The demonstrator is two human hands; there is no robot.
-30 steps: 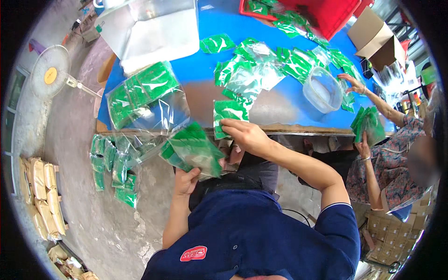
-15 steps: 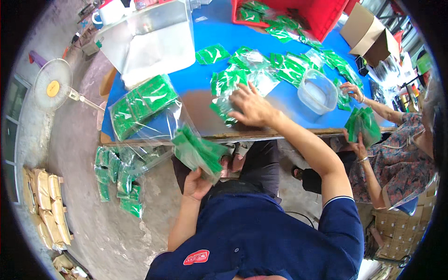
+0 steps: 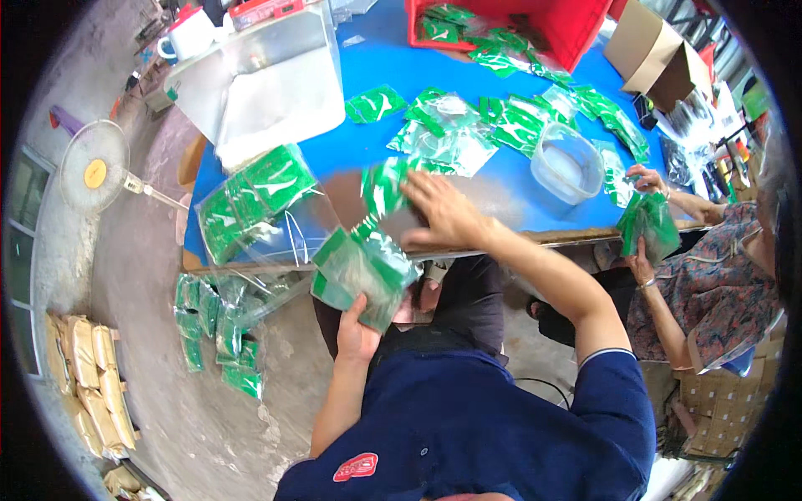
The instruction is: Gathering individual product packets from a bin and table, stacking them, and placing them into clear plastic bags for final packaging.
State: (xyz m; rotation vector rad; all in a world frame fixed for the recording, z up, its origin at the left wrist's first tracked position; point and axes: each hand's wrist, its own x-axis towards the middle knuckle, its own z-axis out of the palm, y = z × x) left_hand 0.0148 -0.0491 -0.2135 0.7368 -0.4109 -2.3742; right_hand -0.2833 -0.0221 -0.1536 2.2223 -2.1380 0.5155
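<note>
My left hand (image 3: 359, 338) is closed around the lower edge of a fanned stack of green packets in clear plastic (image 3: 368, 280), held up in front of the table's near edge. My right hand (image 3: 451, 213) is low over the table, blurred by motion, with its fingertips on a few more green packets (image 3: 384, 188) just beyond the held stack. Its thumb stands apart from the fingers. Behind it lies a loose pile of green and clear packets (image 3: 443, 134). To the left, a large clear bag full of green packets (image 3: 259, 196) lies at the table edge.
A clear tub (image 3: 568, 167) and a red crate (image 3: 505, 50) stand on the blue table, with a white bin (image 3: 280, 96) at its left. At right a co-worker's hand (image 3: 642, 265) holds green packets. More packets (image 3: 221, 330) hang below the table edge, near a fan (image 3: 96, 173).
My right hand has drawn some green packets from the pile toward me and left. The stack in my left hand is turned and fanned wider. The co-worker's other hand has come to their bundle.
</note>
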